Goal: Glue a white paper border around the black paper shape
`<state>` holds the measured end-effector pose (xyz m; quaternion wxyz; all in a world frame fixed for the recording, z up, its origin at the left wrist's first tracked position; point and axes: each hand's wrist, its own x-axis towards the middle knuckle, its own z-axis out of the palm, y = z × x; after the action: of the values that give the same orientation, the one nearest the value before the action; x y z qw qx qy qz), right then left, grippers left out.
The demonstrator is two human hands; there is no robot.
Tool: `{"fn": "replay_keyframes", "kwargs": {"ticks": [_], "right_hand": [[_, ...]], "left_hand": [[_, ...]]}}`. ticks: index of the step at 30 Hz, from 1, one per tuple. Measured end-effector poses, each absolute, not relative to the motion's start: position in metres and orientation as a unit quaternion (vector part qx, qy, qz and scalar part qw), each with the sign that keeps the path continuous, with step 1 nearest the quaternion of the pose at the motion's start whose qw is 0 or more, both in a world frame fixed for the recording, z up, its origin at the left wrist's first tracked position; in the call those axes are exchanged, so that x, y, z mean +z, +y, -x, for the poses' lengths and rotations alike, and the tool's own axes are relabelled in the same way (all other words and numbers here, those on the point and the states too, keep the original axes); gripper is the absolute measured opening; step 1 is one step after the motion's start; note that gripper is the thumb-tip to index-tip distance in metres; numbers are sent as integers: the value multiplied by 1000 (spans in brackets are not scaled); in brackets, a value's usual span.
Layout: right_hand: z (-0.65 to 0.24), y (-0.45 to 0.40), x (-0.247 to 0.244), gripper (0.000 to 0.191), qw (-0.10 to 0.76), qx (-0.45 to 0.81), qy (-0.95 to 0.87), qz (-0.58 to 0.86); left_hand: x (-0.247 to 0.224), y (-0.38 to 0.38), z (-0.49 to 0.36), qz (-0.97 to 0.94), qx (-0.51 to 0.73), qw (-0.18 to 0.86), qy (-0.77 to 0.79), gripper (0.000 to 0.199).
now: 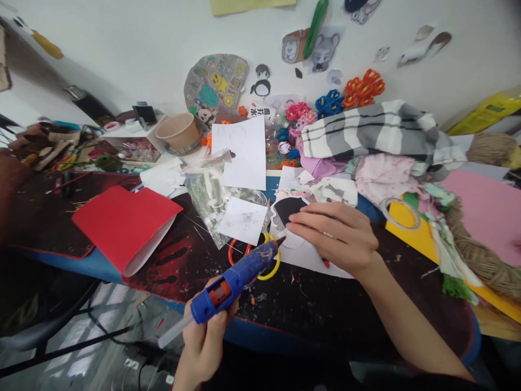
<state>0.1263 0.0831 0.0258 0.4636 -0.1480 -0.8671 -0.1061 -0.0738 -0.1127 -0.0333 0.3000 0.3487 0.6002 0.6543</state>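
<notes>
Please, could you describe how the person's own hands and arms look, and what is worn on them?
The left hand and right hand wear no gloves, and I see no ring, watch or bracelet. The right forearm is bare; dark cloth, probably a sleeve, shows at its lower end. No left sleeve is visible.

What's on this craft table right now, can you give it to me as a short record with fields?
Left hand: holds a blue glue gun
Right hand: fingers on a black and white cutout
Glue gun tip: near the cutout, contact unclear
Left side: red folded card
Right side: tape roll partly over yellow sheet
Back: checked cloth, orange flowers
Partly hidden: round yellow handle, behind the gun
</notes>
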Motion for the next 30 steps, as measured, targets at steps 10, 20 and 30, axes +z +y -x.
{"fn": "replay_keyframes", "kwargs": {"ticks": [10,20,30], "right_hand": [[-126,84,26,15,476,-120,-858,152],[-126,82,28,15,468,-128,-862,147],[-128,82,30,16,470,-136,-861,142]], "left_hand": [[-35,-115,74,-308,683,300,591,29],[-34,-111,71,-310,692,294,581,32],[-32,-115,70,-305,686,287,595,27]]}}
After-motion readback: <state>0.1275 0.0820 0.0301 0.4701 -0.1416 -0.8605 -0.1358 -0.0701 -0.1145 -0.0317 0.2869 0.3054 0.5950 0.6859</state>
